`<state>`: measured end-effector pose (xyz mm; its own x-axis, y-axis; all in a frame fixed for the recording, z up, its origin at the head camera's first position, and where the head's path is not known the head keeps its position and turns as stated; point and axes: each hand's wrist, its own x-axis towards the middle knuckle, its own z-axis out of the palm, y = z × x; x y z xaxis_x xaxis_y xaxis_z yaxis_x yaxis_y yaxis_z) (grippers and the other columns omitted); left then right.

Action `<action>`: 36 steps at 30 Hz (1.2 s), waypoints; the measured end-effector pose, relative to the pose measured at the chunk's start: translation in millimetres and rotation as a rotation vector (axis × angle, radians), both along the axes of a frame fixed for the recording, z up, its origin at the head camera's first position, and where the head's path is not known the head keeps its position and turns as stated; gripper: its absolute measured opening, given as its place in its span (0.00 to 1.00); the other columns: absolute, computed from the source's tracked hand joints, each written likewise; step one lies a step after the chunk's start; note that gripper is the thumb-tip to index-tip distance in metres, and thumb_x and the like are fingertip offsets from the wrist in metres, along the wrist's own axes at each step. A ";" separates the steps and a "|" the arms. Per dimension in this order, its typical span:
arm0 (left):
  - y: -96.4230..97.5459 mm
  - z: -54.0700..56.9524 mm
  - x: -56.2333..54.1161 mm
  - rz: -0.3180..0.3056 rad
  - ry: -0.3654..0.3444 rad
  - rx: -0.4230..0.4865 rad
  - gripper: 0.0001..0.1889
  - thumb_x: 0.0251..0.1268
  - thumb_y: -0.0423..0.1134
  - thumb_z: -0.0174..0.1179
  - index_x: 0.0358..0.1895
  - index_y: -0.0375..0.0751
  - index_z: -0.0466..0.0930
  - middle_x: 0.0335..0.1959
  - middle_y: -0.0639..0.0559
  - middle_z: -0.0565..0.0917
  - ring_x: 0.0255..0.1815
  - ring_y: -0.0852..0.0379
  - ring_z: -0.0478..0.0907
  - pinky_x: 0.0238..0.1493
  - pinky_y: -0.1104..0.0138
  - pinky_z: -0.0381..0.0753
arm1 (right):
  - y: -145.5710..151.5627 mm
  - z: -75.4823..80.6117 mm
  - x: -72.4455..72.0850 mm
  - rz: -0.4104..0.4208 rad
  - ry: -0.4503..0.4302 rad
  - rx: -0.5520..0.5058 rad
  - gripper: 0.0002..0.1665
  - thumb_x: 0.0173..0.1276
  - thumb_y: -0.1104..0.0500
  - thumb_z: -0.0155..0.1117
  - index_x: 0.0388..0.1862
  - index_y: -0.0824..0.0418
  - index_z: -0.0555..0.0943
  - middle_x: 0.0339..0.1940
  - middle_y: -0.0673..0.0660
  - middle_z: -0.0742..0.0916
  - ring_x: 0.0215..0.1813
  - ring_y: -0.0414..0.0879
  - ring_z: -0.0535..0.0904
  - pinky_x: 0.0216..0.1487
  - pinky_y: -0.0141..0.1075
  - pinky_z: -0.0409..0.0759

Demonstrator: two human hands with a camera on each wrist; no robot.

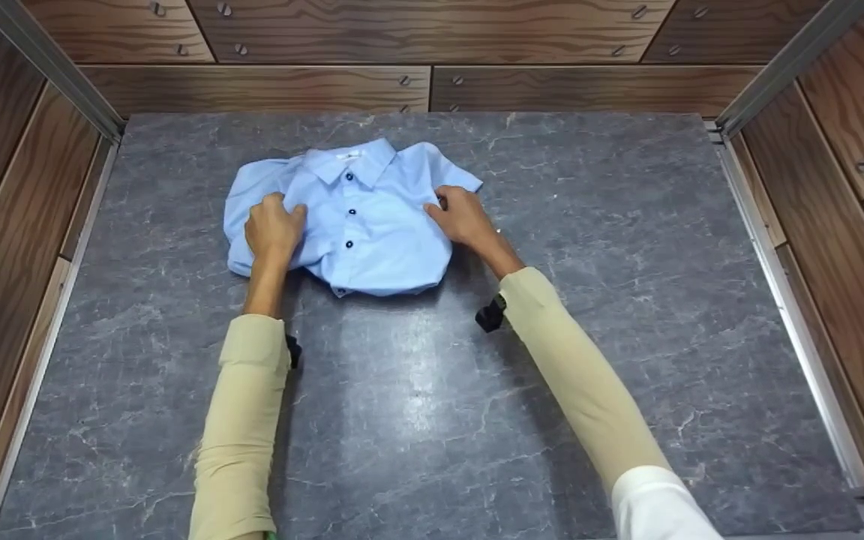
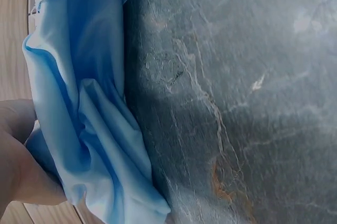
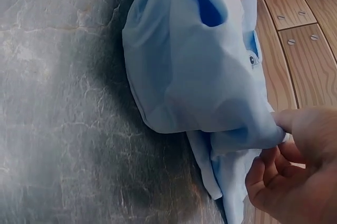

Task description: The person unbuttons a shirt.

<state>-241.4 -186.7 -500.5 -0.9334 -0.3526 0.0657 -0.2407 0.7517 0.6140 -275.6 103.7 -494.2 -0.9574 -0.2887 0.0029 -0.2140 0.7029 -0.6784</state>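
A light blue button-up shirt [image 1: 394, 232] with a collar and dark buttons lies bunched on the grey marbled table, its collar toward the far side. My left hand [image 1: 273, 227] grips the cloth at the shirt's left part, where folds gather below the fingers in the left wrist view. On the other side, my right hand [image 1: 463, 217] pinches the shirt's right edge between thumb and fingers. In the right wrist view the thumb of the right hand [image 3: 300, 155] presses on the cloth, with the other fingers curled beneath it. One short sleeve spreads out beyond the right hand.
The grey marbled tabletop [image 1: 417, 420] extends around the shirt. Wood-patterned panels [image 1: 432, 34] wall it in at the back and both sides, with metal posts [image 1: 784, 71] at the far corners. A small black device [image 1: 490, 313] sits at the right cuff.
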 end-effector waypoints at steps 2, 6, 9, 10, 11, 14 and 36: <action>0.3 -0.2 0.1 -0.004 0.030 -0.020 0.15 0.65 0.38 0.60 0.46 0.28 0.84 0.47 0.28 0.83 0.50 0.30 0.80 0.48 0.43 0.76 | 1.3 -0.5 0.5 0.010 0.026 -0.017 0.20 0.73 0.61 0.60 0.21 0.59 0.67 0.18 0.51 0.67 0.24 0.45 0.62 0.30 0.36 0.61; 0.5 1.8 0.3 -0.015 0.047 -0.013 0.14 0.66 0.36 0.59 0.49 0.29 0.84 0.49 0.29 0.81 0.53 0.31 0.77 0.51 0.44 0.75 | 3.8 0.8 3.1 -0.005 0.022 -0.043 0.14 0.73 0.61 0.61 0.26 0.63 0.74 0.27 0.55 0.74 0.34 0.50 0.72 0.39 0.39 0.69; 0.9 4.9 1.1 -0.021 0.029 0.028 0.18 0.68 0.36 0.58 0.57 0.30 0.80 0.53 0.30 0.80 0.57 0.33 0.76 0.54 0.44 0.74 | 5.0 3.7 5.4 -0.041 -0.010 -0.061 0.12 0.73 0.60 0.62 0.28 0.63 0.75 0.28 0.55 0.76 0.35 0.49 0.73 0.40 0.38 0.70; 1.4 6.0 1.5 -0.026 0.027 0.046 0.18 0.69 0.36 0.57 0.58 0.29 0.79 0.54 0.30 0.80 0.57 0.33 0.76 0.54 0.44 0.74 | 5.5 4.6 6.0 -0.052 -0.015 -0.067 0.12 0.72 0.60 0.62 0.28 0.62 0.75 0.27 0.54 0.76 0.33 0.47 0.72 0.38 0.37 0.69; 1.9 7.1 1.7 -0.031 0.030 0.059 0.18 0.70 0.36 0.56 0.58 0.29 0.78 0.55 0.30 0.80 0.57 0.33 0.76 0.55 0.44 0.74 | 5.8 5.5 6.6 -0.063 -0.018 -0.073 0.12 0.72 0.60 0.62 0.28 0.62 0.75 0.25 0.53 0.76 0.31 0.46 0.71 0.36 0.36 0.68; 4.0 10.2 3.7 -0.058 0.081 0.082 0.17 0.71 0.35 0.56 0.57 0.26 0.77 0.54 0.28 0.80 0.56 0.32 0.77 0.55 0.45 0.75 | 6.7 9.2 9.2 -0.090 -0.020 -0.086 0.12 0.71 0.61 0.63 0.27 0.61 0.74 0.23 0.51 0.75 0.29 0.45 0.70 0.34 0.35 0.66; 23.8 60.8 30.0 -0.156 0.309 0.132 0.11 0.66 0.32 0.65 0.49 0.32 0.86 0.46 0.38 0.87 0.52 0.40 0.82 0.54 0.53 0.75 | 38.8 47.8 32.4 -0.206 -0.021 -0.282 0.07 0.69 0.63 0.67 0.33 0.64 0.78 0.33 0.59 0.86 0.34 0.44 0.77 0.36 0.33 0.71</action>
